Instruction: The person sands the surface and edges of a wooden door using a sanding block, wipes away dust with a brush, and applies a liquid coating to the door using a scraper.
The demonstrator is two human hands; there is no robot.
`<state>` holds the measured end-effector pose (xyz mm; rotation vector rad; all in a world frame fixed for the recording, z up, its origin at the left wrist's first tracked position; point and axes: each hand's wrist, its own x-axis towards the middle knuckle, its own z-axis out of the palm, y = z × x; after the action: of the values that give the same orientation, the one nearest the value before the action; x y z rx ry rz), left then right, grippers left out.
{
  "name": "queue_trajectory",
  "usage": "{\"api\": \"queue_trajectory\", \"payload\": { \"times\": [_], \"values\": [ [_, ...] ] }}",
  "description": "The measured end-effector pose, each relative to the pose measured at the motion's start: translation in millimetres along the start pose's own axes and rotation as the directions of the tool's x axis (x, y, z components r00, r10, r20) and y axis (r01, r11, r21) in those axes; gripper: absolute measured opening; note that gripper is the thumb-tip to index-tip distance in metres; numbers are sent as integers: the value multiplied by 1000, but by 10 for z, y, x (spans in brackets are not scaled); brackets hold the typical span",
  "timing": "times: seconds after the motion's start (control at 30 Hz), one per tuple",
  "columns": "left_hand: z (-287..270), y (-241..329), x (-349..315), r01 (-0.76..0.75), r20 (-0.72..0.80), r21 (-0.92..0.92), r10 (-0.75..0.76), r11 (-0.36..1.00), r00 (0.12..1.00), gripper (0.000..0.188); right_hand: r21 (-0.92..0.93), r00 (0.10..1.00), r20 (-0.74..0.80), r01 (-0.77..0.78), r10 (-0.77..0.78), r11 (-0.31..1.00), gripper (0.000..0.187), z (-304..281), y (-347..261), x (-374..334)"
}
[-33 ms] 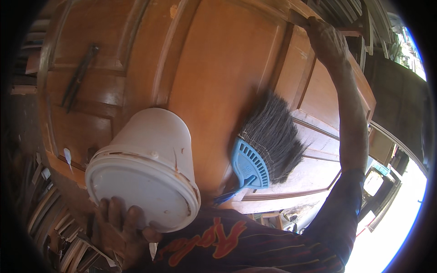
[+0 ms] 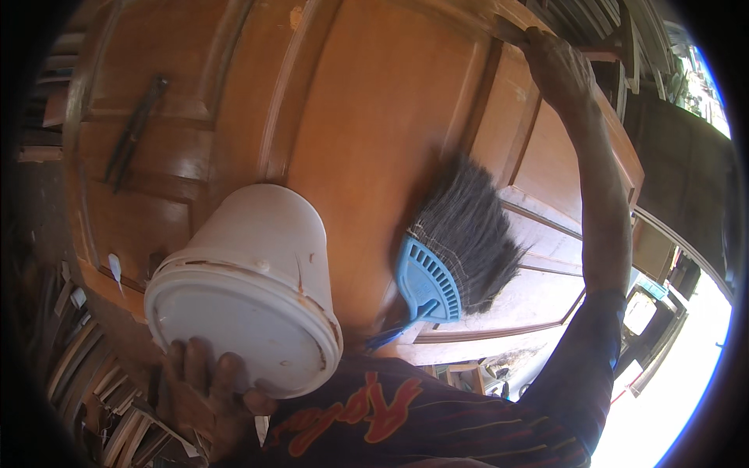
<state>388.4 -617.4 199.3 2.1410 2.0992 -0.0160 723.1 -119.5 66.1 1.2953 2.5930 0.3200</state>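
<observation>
A white lidded plastic bucket [image 2: 273, 226] stands on the brown panelled wooden door [image 2: 367, 101]. My left hand [image 2: 207, 398] rests on the near edge of its lid with the fingers spread. My right arm reaches far across the door to its far right edge. There, my right hand [image 2: 558, 66] closes on a small brown block-like piece [image 2: 511, 33], whose exact kind I cannot make out. A broom with dark bristles and a blue plastic head [image 2: 429, 281] lies right of the bucket, with its handle running toward my shirt.
Black long-handled pincers [image 2: 136, 136] lie on the door's left side. A small pale spatula-like tool [image 2: 116, 267] is near its left front corner. Stacked wood pieces [image 2: 117, 413] fill the lower left. A dark board [image 2: 679, 164] stands beyond the right edge.
</observation>
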Motion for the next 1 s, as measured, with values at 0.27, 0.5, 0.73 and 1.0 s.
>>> {"api": "queue_trajectory", "payload": {
  "times": [0.27, 0.5, 0.73, 1.0],
  "values": [
    [-83, -51, 87, 46, 54, -73, -42, 996, 998, 44, -135, 999, 7, 36, -35, 990, 24, -87, 8, 2],
    [-110, -125, 69, -45, 91, -22, 47, 999, 995, 50, -111, 991, -42, 119, -124, 987, 15, -43, 69, 6],
    [-105, -175, -14, -76, 139, -49, 82, 996, 987, 54, -190, 919, -84, 364, -384, 912, 46, -27, 233, -119],
    [-148, -75, 80, 9, 93, -57, -4, 998, 996, 49, -180, 923, -31, 372, -383, 911, 31, -163, 201, -71]
  ]
}}
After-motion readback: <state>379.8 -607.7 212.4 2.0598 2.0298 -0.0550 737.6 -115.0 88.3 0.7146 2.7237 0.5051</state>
